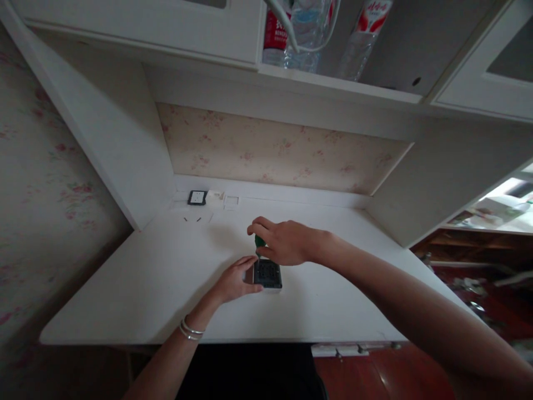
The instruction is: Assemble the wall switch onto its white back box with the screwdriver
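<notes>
A small dark square module (267, 275) in a pale frame lies on the white desk (145, 289), near its front middle. My left hand (236, 280) grips its left side, fingers curled around the edge. My right hand (283, 243) hovers just above it, closed around a green-handled screwdriver (260, 241) whose tip points down at the module's top left corner. A bracelet circles my left wrist.
At the desk's back left sit a dark square socket insert (197, 197), white plate pieces (231, 201) and two small screws (192, 219). Plastic bottles (306, 33) stand on the shelf overhead. A side panel walls the left; clutter lies on the right floor.
</notes>
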